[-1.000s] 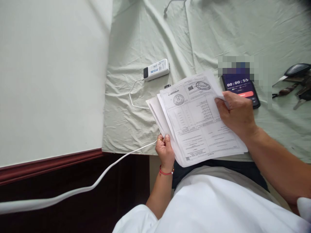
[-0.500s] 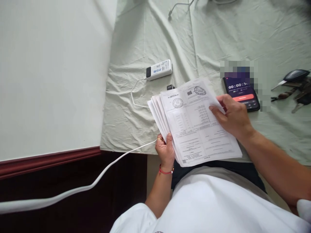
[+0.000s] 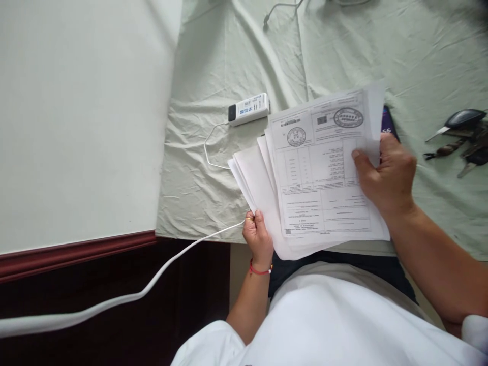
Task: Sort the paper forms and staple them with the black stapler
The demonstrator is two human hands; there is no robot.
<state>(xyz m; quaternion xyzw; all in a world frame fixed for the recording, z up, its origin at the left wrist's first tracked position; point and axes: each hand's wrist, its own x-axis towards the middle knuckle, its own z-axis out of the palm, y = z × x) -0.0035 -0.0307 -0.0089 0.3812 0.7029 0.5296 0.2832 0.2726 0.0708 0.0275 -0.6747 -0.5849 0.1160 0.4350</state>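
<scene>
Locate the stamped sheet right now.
Head view, right of centre: the stamped sheet is in the right hand, overlapping the other papers, with the partly hidden phone just past its upper right edge.

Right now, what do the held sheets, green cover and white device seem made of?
Sheets: matte printed paper, with thin, fanned edges. Green cover: probably fabric, dull, with soft creases. White device: likely smooth hard plastic, judging by its crisp, boxy shape; coated metal isn't excluded.

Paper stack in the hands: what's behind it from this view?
Behind the paper stack, part of a phone shows past the right edge, and a white cable passes out of sight at the left edge. The rest of the phone, and anything else there, is covered.
</scene>
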